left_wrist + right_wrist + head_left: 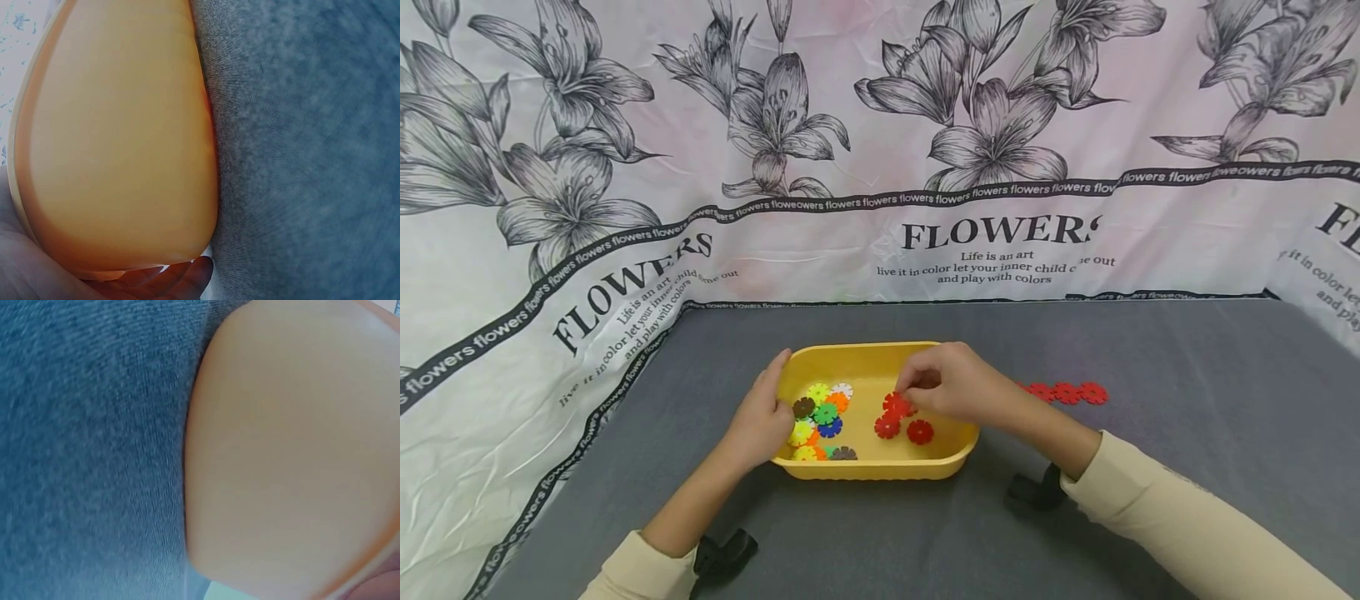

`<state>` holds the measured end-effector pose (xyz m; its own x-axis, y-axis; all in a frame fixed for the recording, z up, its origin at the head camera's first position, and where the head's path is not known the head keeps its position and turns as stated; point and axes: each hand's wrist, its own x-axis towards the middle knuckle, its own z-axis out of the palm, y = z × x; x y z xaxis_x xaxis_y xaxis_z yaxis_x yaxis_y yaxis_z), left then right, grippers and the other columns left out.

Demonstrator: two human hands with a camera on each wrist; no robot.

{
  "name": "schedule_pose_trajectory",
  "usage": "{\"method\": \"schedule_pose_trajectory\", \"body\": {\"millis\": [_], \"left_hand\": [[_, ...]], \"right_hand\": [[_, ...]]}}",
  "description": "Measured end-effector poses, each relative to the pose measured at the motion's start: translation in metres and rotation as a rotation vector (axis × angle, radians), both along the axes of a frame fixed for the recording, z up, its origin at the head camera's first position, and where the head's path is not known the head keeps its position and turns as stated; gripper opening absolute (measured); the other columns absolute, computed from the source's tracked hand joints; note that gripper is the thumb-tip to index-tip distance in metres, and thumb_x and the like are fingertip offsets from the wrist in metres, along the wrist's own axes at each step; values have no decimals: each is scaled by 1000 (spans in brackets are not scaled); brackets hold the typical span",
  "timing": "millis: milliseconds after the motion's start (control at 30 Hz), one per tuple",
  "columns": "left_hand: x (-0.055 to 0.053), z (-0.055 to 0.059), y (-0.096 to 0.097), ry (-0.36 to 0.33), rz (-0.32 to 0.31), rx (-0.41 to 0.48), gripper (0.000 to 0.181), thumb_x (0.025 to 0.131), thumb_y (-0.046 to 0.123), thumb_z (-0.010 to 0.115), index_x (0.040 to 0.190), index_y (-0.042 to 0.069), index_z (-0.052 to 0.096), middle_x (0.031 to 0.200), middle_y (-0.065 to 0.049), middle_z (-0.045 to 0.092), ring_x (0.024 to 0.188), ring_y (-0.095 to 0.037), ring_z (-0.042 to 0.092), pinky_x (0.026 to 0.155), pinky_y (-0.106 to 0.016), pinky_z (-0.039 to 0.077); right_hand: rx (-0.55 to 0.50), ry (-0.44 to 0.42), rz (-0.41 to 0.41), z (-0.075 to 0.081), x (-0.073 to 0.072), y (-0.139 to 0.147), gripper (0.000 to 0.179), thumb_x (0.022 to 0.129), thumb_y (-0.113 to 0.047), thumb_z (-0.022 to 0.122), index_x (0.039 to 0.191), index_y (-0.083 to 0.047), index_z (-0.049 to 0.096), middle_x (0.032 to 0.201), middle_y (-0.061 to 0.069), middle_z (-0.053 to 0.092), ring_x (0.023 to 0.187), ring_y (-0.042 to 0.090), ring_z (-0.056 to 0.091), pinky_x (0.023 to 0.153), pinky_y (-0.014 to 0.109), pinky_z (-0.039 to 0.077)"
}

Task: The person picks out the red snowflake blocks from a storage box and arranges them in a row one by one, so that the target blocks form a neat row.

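Observation:
My left hand [767, 421] grips the left end of a yellow plastic tray [872, 469]. In the left wrist view its fingers [194, 278] curl beneath the tray's outer wall [119, 137]. Over the right half of the tray, my right hand [951, 383] pinches a red flower-shaped plastic disc [897, 403] at its fingertips, partly hidden by the fingers. Close below lie other red discs [920, 432]. The right wrist view shows mostly the tray's outside wall [281, 450], with the fingertips out of sight.
Mixed-colour discs [825, 414], among them yellow, green, orange and blue, lie in the tray's left part. Beyond my right forearm a row of red discs [1066, 393] rests on the grey cloth [1187, 400]. A flower-printed curtain [820, 250] stands behind.

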<state>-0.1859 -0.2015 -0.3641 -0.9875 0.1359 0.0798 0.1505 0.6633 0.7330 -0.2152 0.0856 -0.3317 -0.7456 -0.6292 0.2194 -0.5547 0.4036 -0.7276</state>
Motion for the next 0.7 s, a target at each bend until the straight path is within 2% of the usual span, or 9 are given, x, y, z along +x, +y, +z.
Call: {"method": "schedule_pose_trajectory", "body": {"millis": [467,700], "left_hand": [[0,0,0,6,5,0,74,87,-8,34,158,-4,14,156,-30,25,137,-43,35,112,-59,27],[0,-1,0,7,9,-3,73,87,-8,34,158,-4,15,155,-30,26,137,-43,36,112,-59,27]], "right_hand": [[-38,-42,-50,10,3,21,8,87,-1,74,90,-8,76,80,-2,69,72,16,63,69,30,57],[-66,-64,-71,7,6,34,8,86,-1,75,90,-8,75,83,0,71,74,17,65,71,28,57]]}}
